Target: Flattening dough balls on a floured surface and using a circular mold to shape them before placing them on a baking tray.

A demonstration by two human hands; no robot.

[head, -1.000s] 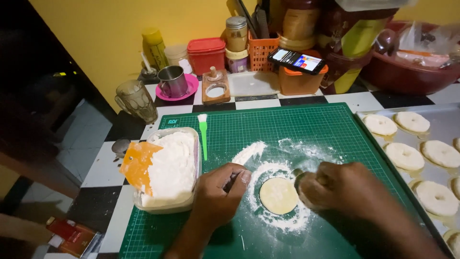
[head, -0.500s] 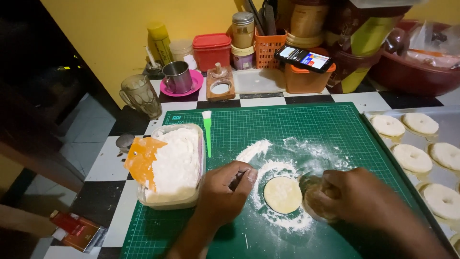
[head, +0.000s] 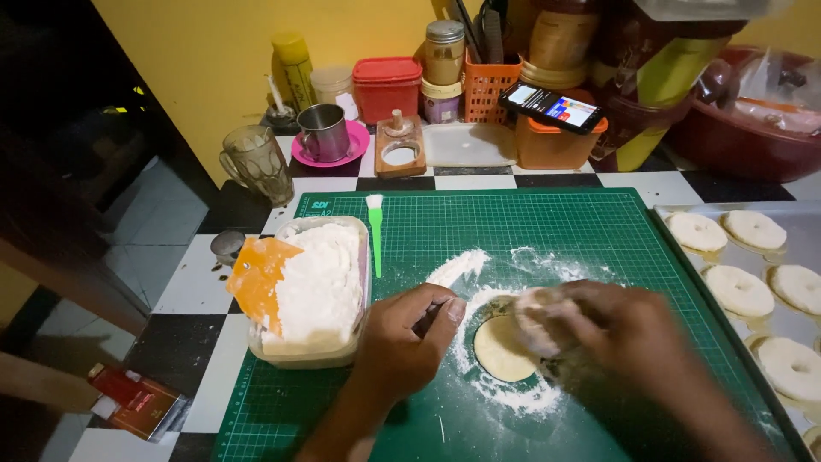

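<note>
A: Packages first. What sits at the back of the counter [head: 479, 181]?

B: Against the yellow wall: a yellow bottle [head: 295, 64], a red lidded box [head: 386, 85], a glass jar with a metal lid [head: 445, 53], an orange basket [head: 491, 84] of tools. A phone [head: 552, 106] with a lit screen lies on an orange tub [head: 547, 144]. Near the lower left corner lies a small red packet [head: 137, 400].

A: Containers?

B: Metal mug [head: 325, 133] on a pink saucer [head: 359, 141]; glass mug [head: 255, 162] just beside. A clear tub [head: 310, 291] on the green cutting mat [head: 590, 231] holds white flour, with an orange scraper [head: 261, 278] resting in it. A green brush [head: 375, 231] lies beside the tub. Tray [head: 800, 218] at right carries pale dough rings [head: 737, 289].

A: The dough piece?

B: Flat, round, pale yellow dough disc [head: 503, 349], lying on a floured patch of the mat between the two hands.

A: Hands?

B: Left hand [head: 409, 340]: grip closed on a thin dark tool [head: 425, 320], just left of the disc. Right hand [head: 599, 329]: blurred, over the disc's right edge, fingers curled around a pale lump; cannot tell what it is.
</note>
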